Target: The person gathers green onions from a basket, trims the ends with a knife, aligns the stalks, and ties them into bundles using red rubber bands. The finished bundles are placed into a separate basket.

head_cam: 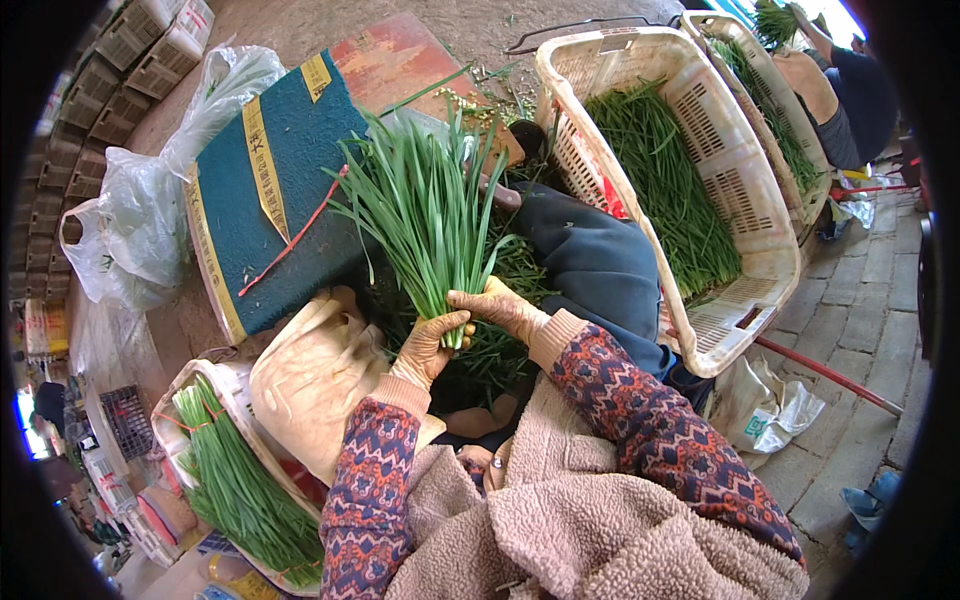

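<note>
A loose bunch of flat green leaves, which look like garlic chives (427,217), fans upward in front of me, pale stem ends down. My left hand (429,346), in a thin stained glove, grips it around the stems. Gloved too, my right hand (504,306) closes on the bunch just above, thumb across the stems. Beyond the leaves lies a knife with a riveted handle (504,195), its blade mostly hidden. A red tie strip (292,232) rests on the blue carpeted board (225,180) to the left. Loose trimmed leaves (525,270) lie beneath my hands.
At right, a white plastic crate (720,172) holds loose chives; another crate (795,127) stands beyond, near another person (855,97). Tied chive bundles (240,480) fill a crate at lower left. Plastic bags (139,225) lie left of the board. A red pole (832,375) crosses the paving.
</note>
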Action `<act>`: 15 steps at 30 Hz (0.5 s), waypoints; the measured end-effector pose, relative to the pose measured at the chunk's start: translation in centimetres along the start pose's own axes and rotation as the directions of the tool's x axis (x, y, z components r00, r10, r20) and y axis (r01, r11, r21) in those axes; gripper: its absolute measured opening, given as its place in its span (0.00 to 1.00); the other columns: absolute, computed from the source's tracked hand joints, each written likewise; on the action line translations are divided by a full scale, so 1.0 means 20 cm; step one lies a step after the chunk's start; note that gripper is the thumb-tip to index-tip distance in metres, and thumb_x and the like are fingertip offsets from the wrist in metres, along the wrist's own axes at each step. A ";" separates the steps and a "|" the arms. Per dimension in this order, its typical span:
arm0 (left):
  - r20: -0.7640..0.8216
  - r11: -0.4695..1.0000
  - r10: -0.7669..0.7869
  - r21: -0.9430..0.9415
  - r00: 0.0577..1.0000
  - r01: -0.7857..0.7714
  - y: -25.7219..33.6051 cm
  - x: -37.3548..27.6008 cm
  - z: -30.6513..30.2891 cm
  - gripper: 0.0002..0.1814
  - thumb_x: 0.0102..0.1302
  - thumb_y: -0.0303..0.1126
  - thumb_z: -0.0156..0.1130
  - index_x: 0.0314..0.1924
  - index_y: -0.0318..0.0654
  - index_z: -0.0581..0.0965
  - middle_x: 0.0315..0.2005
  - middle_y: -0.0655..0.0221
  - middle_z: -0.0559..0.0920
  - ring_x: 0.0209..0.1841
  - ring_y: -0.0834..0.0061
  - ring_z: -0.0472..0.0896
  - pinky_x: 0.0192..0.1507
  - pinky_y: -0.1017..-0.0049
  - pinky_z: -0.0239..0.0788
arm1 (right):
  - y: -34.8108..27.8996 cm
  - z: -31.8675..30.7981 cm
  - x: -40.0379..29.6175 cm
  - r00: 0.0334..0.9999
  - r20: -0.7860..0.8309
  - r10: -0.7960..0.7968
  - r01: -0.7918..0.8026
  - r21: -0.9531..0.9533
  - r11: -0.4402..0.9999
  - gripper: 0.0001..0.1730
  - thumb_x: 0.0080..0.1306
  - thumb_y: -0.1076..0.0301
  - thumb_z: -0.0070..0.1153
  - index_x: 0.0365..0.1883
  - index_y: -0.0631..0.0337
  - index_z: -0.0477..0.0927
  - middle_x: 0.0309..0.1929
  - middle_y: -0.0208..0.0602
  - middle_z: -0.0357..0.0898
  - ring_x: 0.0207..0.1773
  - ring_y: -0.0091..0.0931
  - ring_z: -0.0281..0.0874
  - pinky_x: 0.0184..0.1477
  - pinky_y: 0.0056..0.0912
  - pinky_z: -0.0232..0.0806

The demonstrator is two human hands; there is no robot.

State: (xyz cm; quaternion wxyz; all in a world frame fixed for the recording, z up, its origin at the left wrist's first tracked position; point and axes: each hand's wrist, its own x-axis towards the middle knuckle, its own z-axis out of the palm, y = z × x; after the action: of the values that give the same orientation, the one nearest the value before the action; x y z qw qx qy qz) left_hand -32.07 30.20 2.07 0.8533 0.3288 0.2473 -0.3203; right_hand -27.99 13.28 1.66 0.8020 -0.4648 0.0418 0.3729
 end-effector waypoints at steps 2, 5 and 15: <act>-0.060 0.984 0.096 0.159 0.994 -0.086 -0.01 0.00 0.02 0.15 0.56 0.23 0.70 0.44 0.35 0.78 0.30 0.68 0.82 0.27 0.74 0.81 0.27 0.75 0.75 | -0.02 0.05 -0.02 0.997 -0.073 -0.020 0.020 0.003 1.000 0.38 0.59 0.56 0.70 0.62 0.61 0.69 0.53 0.34 0.77 0.55 0.26 0.74 0.57 0.32 0.67; -0.106 0.903 0.226 0.395 0.968 -0.168 -0.03 -0.02 0.07 0.15 0.54 0.25 0.73 0.42 0.34 0.79 0.27 0.68 0.83 0.25 0.77 0.80 0.25 0.77 0.71 | -0.09 0.10 -0.03 0.975 -0.220 -0.035 0.011 -0.109 0.994 0.41 0.59 0.58 0.70 0.66 0.62 0.64 0.58 0.37 0.75 0.59 0.30 0.72 0.63 0.35 0.62; -0.068 0.833 0.272 0.516 0.960 -0.199 -0.06 -0.09 0.12 0.11 0.56 0.29 0.74 0.35 0.34 0.80 0.22 0.70 0.82 0.22 0.80 0.78 0.22 0.81 0.66 | -0.51 -0.50 0.08 0.535 -0.639 -0.553 0.583 -0.195 0.789 0.20 0.72 0.53 0.52 0.49 0.60 0.80 0.44 0.33 0.84 0.43 0.23 0.77 0.45 0.26 0.66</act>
State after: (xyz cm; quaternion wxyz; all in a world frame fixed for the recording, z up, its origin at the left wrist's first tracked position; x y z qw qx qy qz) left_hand -33.56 28.51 4.26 0.7512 0.5896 0.1711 -0.2425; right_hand -17.67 3.47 2.68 0.8181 -0.5369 0.1800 -0.1002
